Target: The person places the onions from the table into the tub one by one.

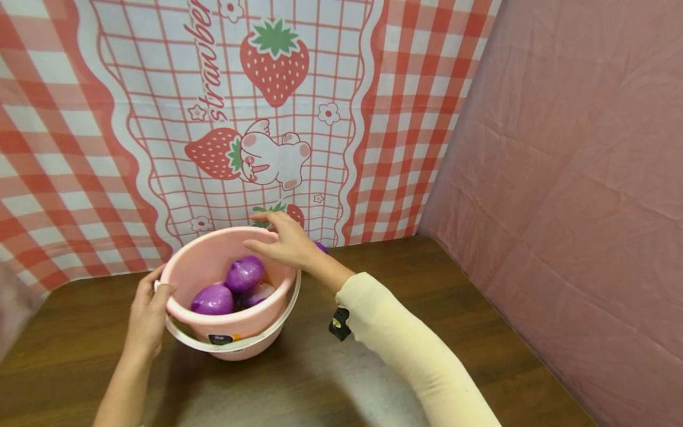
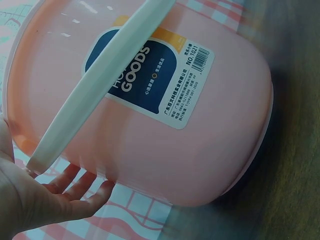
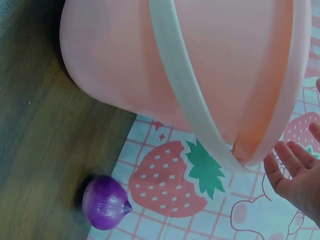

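A pink bucket [image 1: 256, 323] stands on the table, its white handle [image 1: 292, 299] lowered round the near side. Purple onions [image 1: 212, 299] lie inside it, with a paler one partly hidden under the upper two. My left hand [image 1: 148, 314] grips the bucket's left rim by the handle joint; in the left wrist view its fingers bend against the outer wall. At the opposite rim, my right hand [image 1: 285, 242] is spread, thumb over the bucket's mouth. Its fingertips [image 3: 280, 147] are right at the rim in the right wrist view.
Another purple onion [image 3: 105, 202] lies on the wooden table [image 1: 373, 308] to the right behind the bucket, mostly hidden by my right arm in the head view. A strawberry-print cloth [image 1: 235, 71] hangs close behind; a pink cloth [image 1: 565, 178] walls the right side.
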The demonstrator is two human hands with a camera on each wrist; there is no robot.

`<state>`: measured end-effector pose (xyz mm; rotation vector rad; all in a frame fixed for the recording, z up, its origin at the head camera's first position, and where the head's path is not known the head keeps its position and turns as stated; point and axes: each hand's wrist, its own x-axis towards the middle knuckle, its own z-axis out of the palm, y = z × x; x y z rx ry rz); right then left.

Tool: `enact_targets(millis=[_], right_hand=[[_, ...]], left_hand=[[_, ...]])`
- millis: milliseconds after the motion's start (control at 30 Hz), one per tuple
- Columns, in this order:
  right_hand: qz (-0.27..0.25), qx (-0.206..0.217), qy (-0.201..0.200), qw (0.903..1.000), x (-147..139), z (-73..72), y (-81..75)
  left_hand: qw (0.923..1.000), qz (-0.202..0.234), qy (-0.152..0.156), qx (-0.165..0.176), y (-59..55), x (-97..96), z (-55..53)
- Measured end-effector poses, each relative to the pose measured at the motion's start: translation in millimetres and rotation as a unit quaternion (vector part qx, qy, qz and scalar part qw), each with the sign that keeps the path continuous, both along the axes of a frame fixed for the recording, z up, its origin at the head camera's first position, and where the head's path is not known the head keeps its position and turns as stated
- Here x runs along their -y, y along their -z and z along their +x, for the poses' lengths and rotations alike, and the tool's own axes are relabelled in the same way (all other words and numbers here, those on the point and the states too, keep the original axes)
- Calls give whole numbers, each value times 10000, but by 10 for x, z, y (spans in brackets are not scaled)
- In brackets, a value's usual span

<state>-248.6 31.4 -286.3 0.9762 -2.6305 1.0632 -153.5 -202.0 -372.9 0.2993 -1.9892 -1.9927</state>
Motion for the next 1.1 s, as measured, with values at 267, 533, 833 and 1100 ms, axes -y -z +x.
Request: enact_targets(millis=[267, 533, 833, 1100], right_hand=[[-455, 137, -90, 9988, -75, -44, -5], [-321, -109, -13, 9994, -189, -129, 10], [-51, -45, 448, 9990, -412, -246, 61], [-12, 112, 969, 9952, -642, -341, 163]], left_hand=[[10000, 64, 23, -43, -3, 1, -6], [9998, 137, 55, -162, 1, 4, -12], [9997, 65, 92, -206, 15, 13, -10], [9998, 57, 95, -136, 11, 7, -8]])
